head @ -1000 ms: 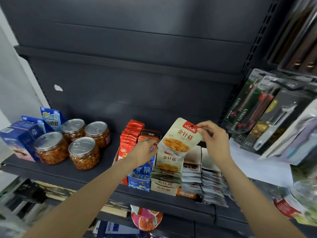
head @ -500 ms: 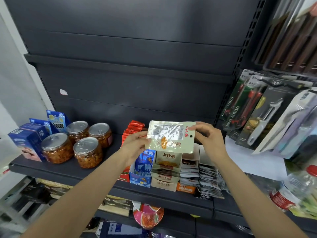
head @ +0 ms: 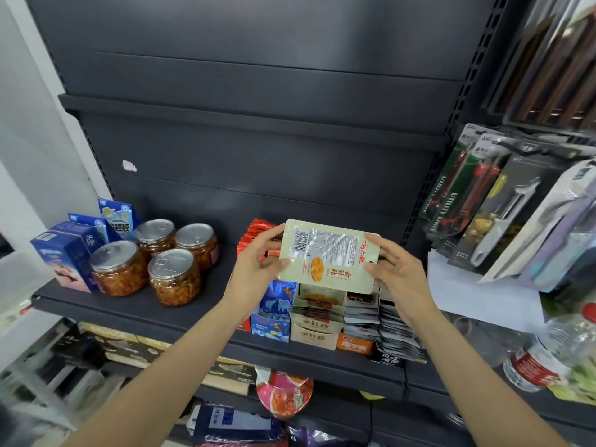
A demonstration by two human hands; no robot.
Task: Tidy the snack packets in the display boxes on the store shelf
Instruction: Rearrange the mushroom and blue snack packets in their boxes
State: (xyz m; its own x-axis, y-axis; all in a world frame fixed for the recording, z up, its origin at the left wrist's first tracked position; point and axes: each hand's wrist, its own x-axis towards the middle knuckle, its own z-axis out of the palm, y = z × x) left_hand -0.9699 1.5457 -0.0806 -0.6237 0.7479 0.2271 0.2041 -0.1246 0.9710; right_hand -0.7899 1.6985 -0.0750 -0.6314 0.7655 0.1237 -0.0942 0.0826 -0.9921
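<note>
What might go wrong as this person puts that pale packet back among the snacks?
The cream packet is held sideways, back face up, by the left hand and right hand; it could go into its beige display box turned the wrong way. The grey packets beside that box already fan out over the shelf edge, so a brushing wrist might knock some off.

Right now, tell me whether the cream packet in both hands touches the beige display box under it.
Cannot tell. In the head view the cream packet, held by the left hand and right hand, overlaps the beige display box; no gap or contact shows.
</note>
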